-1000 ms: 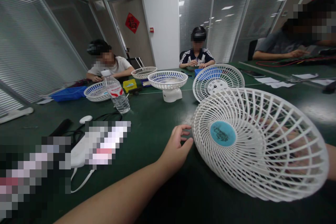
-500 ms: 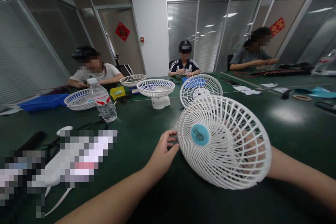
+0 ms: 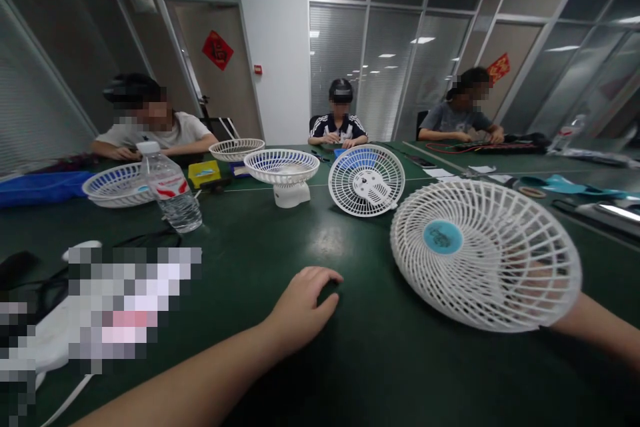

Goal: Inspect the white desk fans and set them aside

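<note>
A round white plastic fan grille [image 3: 493, 267] with a light-blue centre disc is tilted up at the right, its slatted face toward me. My right hand [image 3: 539, 278] is behind it, partly seen through the slats, and holds it; the exact finger grip is hidden. My left hand [image 3: 310, 300] is empty, just above or on the green table, with thumb and fingers curved apart. Just beyond the held grille, another white fan grille [image 3: 367, 180] with a mounting piece at its centre leans upright. A white fan head on a short base [image 3: 290, 195] stands left of that.
A water bottle [image 3: 173, 190] stands at the left before another grille [image 3: 113, 187]. Nearby are a yellow box [image 3: 204, 175], a blue tray [image 3: 45, 188] and a further grille [image 3: 235, 149]. White cables lie at lower left. Three people sit across the green table [image 3: 240, 247].
My right hand has carried the grille to the right, away from my left hand. My left hand no longer sits at its edge. The view has turned slightly to the right.
</note>
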Tool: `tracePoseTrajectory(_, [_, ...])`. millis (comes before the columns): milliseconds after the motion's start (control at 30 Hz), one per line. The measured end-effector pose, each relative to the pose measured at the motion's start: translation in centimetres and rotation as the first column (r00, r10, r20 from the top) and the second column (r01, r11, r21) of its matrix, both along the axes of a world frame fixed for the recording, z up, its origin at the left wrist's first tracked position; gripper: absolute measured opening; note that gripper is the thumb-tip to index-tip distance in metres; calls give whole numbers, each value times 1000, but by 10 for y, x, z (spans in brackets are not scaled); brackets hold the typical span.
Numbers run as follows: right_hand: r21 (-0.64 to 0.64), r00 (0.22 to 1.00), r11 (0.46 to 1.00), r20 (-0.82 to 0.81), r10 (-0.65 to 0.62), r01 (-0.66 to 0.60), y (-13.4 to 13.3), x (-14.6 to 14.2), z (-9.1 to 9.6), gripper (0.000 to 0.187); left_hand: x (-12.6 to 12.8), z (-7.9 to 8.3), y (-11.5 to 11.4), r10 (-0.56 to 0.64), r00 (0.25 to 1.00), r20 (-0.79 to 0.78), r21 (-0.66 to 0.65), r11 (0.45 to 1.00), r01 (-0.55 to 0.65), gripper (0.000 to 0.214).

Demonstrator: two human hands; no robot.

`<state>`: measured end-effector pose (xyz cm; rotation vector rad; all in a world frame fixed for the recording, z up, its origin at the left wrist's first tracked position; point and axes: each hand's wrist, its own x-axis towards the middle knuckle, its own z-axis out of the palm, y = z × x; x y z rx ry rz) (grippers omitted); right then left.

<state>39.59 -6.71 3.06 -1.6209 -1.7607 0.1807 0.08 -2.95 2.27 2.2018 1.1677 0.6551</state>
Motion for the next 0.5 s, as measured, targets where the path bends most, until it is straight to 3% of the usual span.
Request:
tracePoseTrajectory(167, [62, 996, 996, 69, -62, 57, 20, 66, 6, 45, 1, -4, -4, -103, 981, -165, 148, 981, 128, 27])
tracePoseTrajectory(267, [14, 986, 991, 102, -131, 130, 43, 115, 11, 38, 1, -7, -6, -109, 976, -188, 184, 972, 144, 28])
tracePoseTrajectory(433, [-54, 916, 947, 276, -290, 316, 92, 190, 13, 33, 2, -5, -7, -122, 972, -201, 190, 968, 161, 28])
tracePoseTrajectory(500, [2, 863, 919, 343, -371, 394, 102, 204, 5, 34, 2, -4, -8, -115, 970, -214, 194, 968, 157, 28])
